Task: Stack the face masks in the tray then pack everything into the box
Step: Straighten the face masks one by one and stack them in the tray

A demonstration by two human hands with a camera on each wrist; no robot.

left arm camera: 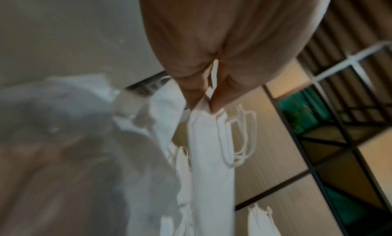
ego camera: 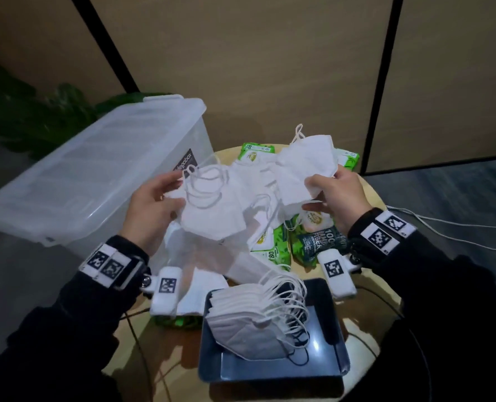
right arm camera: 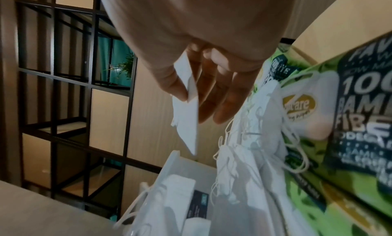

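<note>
A dark blue tray (ego camera: pixel 332 369) at the table's near edge holds a leaning stack of white face masks (ego camera: pixel 252 323). Above the table my left hand (ego camera: pixel 154 204) pinches a bunch of white masks (ego camera: pixel 212 210), seen edge-on in the left wrist view as masks (left arm camera: pixel 210 155) below the fingertips (left arm camera: pixel 197 97). My right hand (ego camera: pixel 336 195) pinches another white mask (ego camera: pixel 304 163) by its corner; in the right wrist view that mask (right arm camera: pixel 188 127) hangs from thumb and fingers. A clear plastic box (ego camera: pixel 96 175) with its lid on stands at the left.
Green wet-wipe packs (ego camera: pixel 273 242) and a dark bamboo-fibre pack (ego camera: pixel 319 242) lie on the round wooden table (ego camera: pixel 368 198). More loose masks (ego camera: pixel 200 291) lie left of the tray. White cables (ego camera: pixel 444 227) trail off to the right. A plant (ego camera: pixel 38 111) stands behind the box.
</note>
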